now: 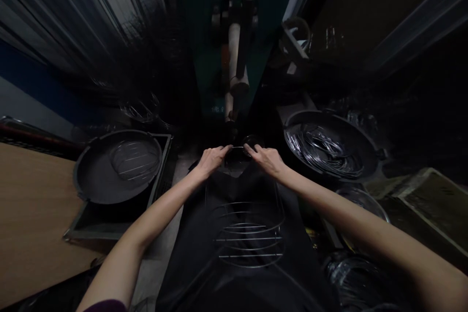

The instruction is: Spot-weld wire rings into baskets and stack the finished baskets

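- Dark cloth (197, 263), smooth with a slight sheen, fills the bottom of the view, and the wire frame (248, 234) lies on it between the two bare forearms
- Thin bright metal makes up the wire frame: round hoops crossed by straight bars at the near end, with side wires running up to the hands
- Its long axis points straight away from the person, toward a dim upright machine (237, 58) in a dark, cluttered workroom
- Left hand (211, 160) and right hand (266, 160) meet at the frame's far end, fingers narrow and pinched on its top wire
- Off to the left, a pale wooden board (29, 204) lies beside a round dark basin (91, 180) that holds another wire piece (135, 158)
- Off to the right, a second dark basin (365, 151) holds loose, shiny wire rings (321, 148)
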`<state>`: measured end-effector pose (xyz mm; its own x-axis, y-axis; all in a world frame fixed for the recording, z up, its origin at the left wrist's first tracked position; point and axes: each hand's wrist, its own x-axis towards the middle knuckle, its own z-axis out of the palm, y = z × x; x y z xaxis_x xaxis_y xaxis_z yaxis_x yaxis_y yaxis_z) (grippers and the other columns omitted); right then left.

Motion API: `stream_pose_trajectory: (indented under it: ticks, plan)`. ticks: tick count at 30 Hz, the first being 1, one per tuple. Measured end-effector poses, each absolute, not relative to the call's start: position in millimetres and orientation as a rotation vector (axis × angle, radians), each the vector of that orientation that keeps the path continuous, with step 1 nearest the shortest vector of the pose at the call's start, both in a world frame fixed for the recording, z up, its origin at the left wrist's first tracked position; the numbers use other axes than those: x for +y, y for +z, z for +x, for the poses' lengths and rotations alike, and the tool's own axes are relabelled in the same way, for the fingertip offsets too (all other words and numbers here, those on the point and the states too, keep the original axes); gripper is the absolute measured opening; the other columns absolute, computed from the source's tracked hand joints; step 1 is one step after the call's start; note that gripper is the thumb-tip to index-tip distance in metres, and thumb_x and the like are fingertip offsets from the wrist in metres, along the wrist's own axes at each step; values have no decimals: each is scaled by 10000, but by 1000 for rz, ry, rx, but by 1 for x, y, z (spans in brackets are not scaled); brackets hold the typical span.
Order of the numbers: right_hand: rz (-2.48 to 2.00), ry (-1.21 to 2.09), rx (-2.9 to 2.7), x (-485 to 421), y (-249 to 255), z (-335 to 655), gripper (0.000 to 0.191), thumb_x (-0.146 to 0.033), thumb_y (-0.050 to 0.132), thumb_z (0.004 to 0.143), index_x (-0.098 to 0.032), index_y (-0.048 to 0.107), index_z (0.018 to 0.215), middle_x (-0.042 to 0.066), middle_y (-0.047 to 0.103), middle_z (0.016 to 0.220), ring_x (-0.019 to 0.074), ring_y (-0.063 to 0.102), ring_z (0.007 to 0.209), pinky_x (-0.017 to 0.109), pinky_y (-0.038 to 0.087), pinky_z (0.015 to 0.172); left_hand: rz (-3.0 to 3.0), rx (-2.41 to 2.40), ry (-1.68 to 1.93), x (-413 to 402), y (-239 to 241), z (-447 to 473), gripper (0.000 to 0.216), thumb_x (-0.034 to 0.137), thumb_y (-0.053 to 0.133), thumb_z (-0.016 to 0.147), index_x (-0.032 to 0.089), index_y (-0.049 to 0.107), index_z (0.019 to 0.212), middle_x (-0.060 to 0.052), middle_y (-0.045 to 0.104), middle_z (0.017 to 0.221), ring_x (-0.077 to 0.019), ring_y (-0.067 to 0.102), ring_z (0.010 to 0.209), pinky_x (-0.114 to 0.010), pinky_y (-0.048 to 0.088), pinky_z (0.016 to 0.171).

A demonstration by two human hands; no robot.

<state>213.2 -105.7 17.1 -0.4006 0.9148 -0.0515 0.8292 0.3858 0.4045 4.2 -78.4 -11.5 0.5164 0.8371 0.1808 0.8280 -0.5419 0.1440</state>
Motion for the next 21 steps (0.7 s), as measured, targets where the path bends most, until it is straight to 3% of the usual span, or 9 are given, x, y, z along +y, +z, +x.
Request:
stream_pose_trajectory:
  ticks: [4,9,21]
  plan:
    - [1637,493,2400,-90,49,203,513,-130,231,936,-228,233,1439,142,593,1039,234,636,795,277,407,593,2748,1550,488,-64,24,-5,332,218,387,910,257,521,1211,-50,671,954,-183,637,822,-240,429,638]
    - [1675,522,2448,-75,70,196,491,-156,251,933,-218,277,1419,144,611,1018,252,639,816,283,391,599,2832,1601,419,-53,57,-8,364,160,381,890,236,516,1220,-70,666,924,-191,636,776,-250,419,609]
    - [1671,575,2455,-63,79,195,490,-142,317,899,-227,329,1381,115,640,917,268,651,757,292,383,543,2892,1573,400,-41,70,-9,380,110,398,860,233,536,1192,-76,672,894,-194,639,761,-248,435,615]
